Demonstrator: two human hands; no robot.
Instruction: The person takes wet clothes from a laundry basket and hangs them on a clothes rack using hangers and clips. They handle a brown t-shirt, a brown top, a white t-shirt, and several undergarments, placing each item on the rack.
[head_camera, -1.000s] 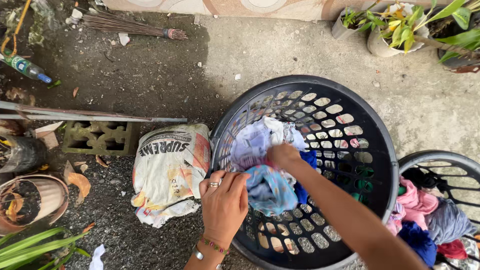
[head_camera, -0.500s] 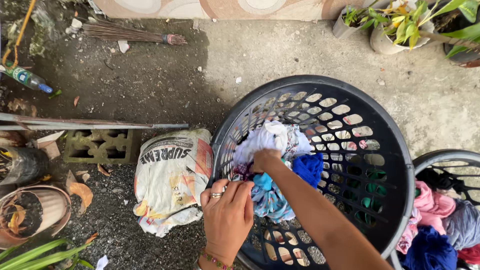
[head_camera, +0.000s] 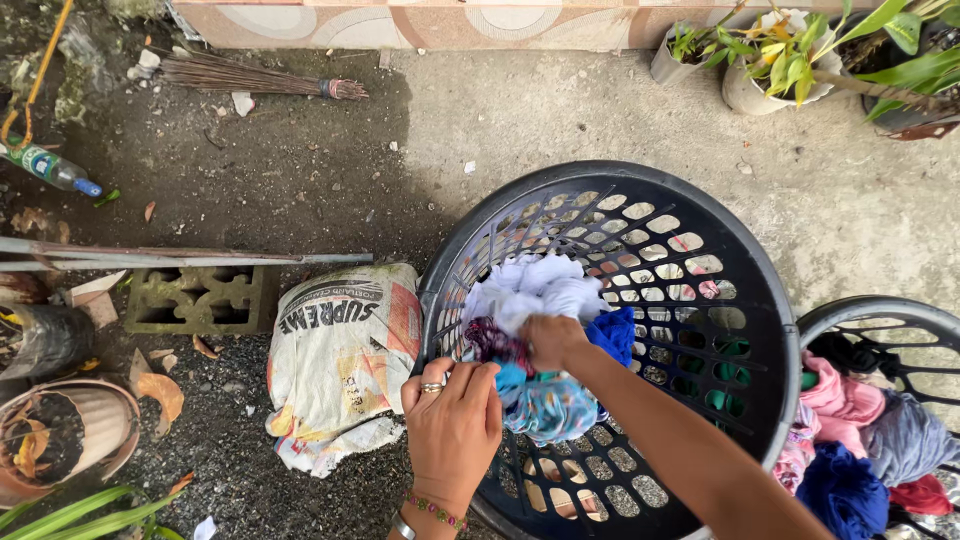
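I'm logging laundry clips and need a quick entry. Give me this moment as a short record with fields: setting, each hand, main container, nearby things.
Setting: outdoor concrete ground, seen from above
Left hand: gripping the light blue patterned cloth at the basket's near rim
Right hand: closed on bunched clothes inside the basket
Main container: round black laundry basket holding white cloth and dark blue cloth
Nearby: second basket of clothes, printed sack, broom, potted plants

Basket (head_camera: 760, 300) right half free; sack (head_camera: 340, 360) crowds left.
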